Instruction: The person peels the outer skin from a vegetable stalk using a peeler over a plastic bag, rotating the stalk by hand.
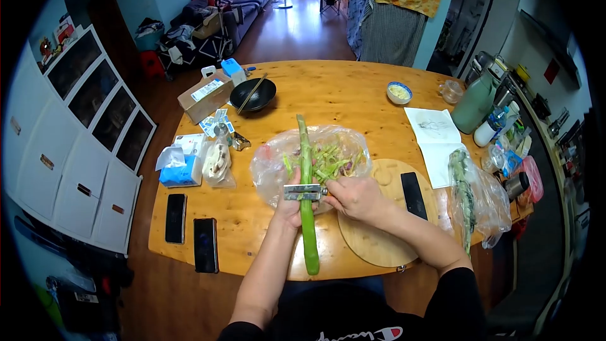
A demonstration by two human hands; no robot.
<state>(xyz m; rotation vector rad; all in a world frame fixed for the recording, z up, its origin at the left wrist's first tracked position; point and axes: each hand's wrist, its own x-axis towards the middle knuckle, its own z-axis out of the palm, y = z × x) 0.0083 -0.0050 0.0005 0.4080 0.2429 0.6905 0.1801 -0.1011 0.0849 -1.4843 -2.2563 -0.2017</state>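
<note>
A long green stalk (307, 227) lies lengthwise over a clear plastic bag (265, 164) that holds green and purplish peelings (334, 161). Its near end is smooth bright green, and the far part is paler. My left hand (289, 205) is wrapped round the stalk from beneath, at its middle. In my right hand (353, 197) is the handle of a metal peeler (303, 192), whose blade head lies across the stalk just above my left hand. Part of my left hand's fingers is hidden behind the stalk and peeler.
A round wooden board (379, 240) with a phone (413, 196) is on the right, beside a bagged leafy stalk (466, 196). Two phones (175, 218), tissues (181, 167) and a black bowl (254, 102) are on the left. A green flask (473, 104) stands back right.
</note>
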